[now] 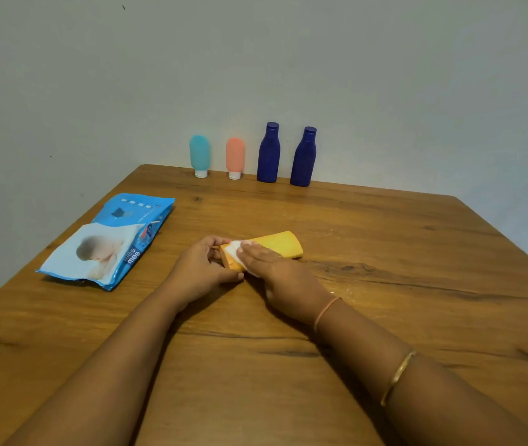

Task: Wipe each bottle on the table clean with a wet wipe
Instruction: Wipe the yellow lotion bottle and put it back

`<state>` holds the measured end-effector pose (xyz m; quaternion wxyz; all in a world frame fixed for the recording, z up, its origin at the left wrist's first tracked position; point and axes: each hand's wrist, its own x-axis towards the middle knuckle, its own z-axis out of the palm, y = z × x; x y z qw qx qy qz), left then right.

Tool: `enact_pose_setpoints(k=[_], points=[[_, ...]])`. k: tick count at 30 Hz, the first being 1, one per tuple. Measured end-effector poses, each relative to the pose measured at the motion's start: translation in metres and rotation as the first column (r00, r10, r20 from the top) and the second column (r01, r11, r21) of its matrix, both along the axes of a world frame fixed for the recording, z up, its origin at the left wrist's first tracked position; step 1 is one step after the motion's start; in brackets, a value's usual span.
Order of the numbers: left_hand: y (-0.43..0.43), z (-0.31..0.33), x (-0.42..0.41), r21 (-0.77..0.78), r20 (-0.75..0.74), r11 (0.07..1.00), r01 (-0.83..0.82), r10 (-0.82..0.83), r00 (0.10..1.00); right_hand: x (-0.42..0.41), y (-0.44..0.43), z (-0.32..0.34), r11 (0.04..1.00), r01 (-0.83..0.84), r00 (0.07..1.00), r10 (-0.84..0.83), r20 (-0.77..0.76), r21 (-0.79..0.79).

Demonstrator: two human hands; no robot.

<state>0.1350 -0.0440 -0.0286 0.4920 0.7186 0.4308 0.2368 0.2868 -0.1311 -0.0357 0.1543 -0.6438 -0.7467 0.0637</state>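
Both hands meet over the yellow bottle [280,244], which lies on its side on the table [385,252] partly under them. Left hand [206,268] curls fingers and thumb round the cap end, likely to stop the bottle rolling or sliding under the rubbing. Right hand [275,268] lies flat, fingers straight, pressing the wipe [235,252] onto the bottle's upper face near the cap; flat fingers spread the wipe over more surface. Left of the left hand lies the pack [111,243], near enough for a fresh wipe. Well beyond both hands, by the wall, a teal bottle [199,154], a pink bottle [235,156], a blue bottle [268,152] and a second blue bottle [304,157] stand upright in a row, probably kept clear of the working spot. Whether they are wiped cannot be told.
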Motion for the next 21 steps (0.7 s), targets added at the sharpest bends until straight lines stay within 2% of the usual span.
enact_pose_setpoints(k=[4, 7, 9, 14, 18, 21], points=[[0.001, 0.000, 0.002, -0.001, -0.027, 1.000, 0.006, -0.006, 1.000, 0.031, 0.003, 0.001, 0.957, 0.288, 0.957, -0.287, 0.040, -0.025], [0.000, 0.002, 0.004, 0.005, -0.040, 1.000, 0.018, -0.018, 0.999, 0.028, 0.010, 0.007, 0.928, 0.363, 0.931, -0.360, 0.055, -0.081], [-0.002, 0.002, 0.005, 0.021, -0.041, 1.000, 0.017, -0.016, 0.999, 0.014, 0.013, 0.008, 0.953, 0.296, 0.955, -0.295, 0.028, -0.064], [-0.003, -0.001, 0.002, 0.090, 0.026, 0.996, 0.001, -0.004, 1.000, -0.043, 0.008, -0.002, 0.998, -0.010, 0.995, 0.016, -0.100, 0.054], [-0.003, -0.001, 0.002, 0.114, 0.032, 0.993, 0.024, -0.028, 0.999, -0.032, 0.016, -0.003, 0.996, -0.052, 0.996, 0.056, -0.062, 0.075], [-0.005, 0.000, 0.003, 0.105, 0.032, 0.994, 0.031, -0.034, 0.999, -0.024, 0.021, 0.002, 0.997, -0.026, 1.000, 0.027, -0.013, 0.070]])
